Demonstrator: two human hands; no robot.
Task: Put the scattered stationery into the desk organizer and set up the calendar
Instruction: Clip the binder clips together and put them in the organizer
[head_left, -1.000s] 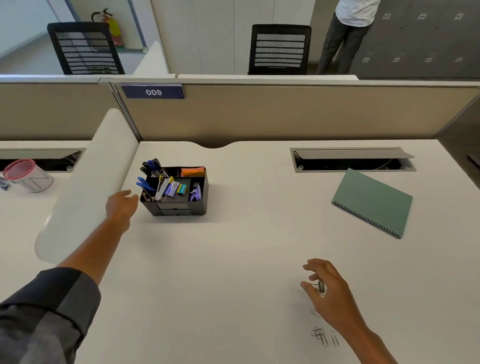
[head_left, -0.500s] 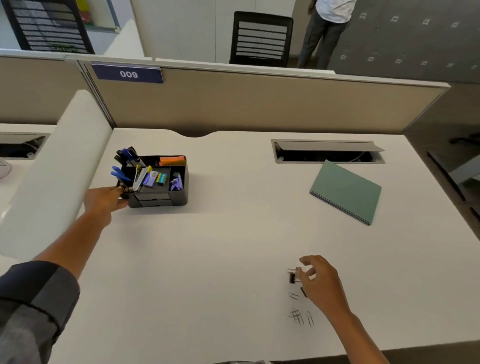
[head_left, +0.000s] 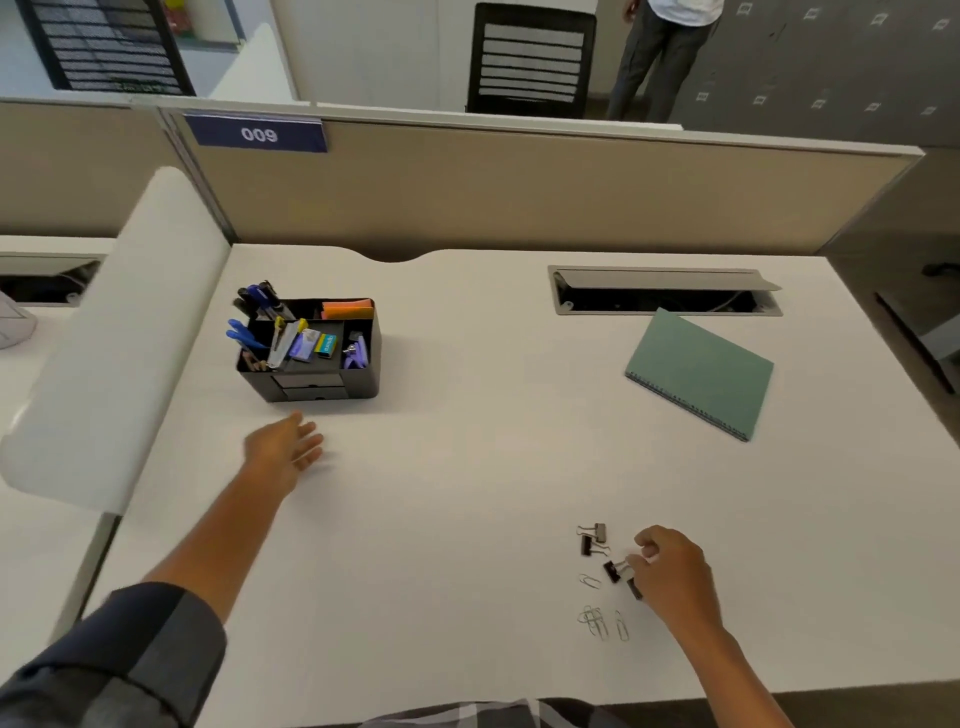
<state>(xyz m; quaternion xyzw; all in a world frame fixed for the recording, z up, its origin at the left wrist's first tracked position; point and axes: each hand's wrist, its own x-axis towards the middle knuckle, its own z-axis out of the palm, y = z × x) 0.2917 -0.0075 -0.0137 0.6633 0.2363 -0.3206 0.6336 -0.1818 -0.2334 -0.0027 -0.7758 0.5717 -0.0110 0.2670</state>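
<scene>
A black desk organizer (head_left: 363, 382) stands at the left of the white desk, holding pens, scissors, sticky notes and small boxes. My left hand (head_left: 283, 447) hovers just in front of it, fingers apart, holding nothing. Near the front right, my right hand (head_left: 670, 571) pinches a black binder clip (head_left: 615, 570) with its fingertips. Two more binder clips (head_left: 593, 538) lie just left of it. Several wire paper clips (head_left: 597, 618) lie scattered below them. A green spiral-bound calendar (head_left: 701, 371) lies flat at the right.
An open cable tray (head_left: 662, 291) sits behind the calendar. A beige partition (head_left: 519, 197) closes the desk's far side and a white rounded divider (head_left: 114, 353) its left. A person stands beyond the partition next to a black chair (head_left: 530, 57).
My left hand has pulled back from the organizer's left side to the desk in front of it. My right hand has shifted among the clips and now pinches one binder clip.
</scene>
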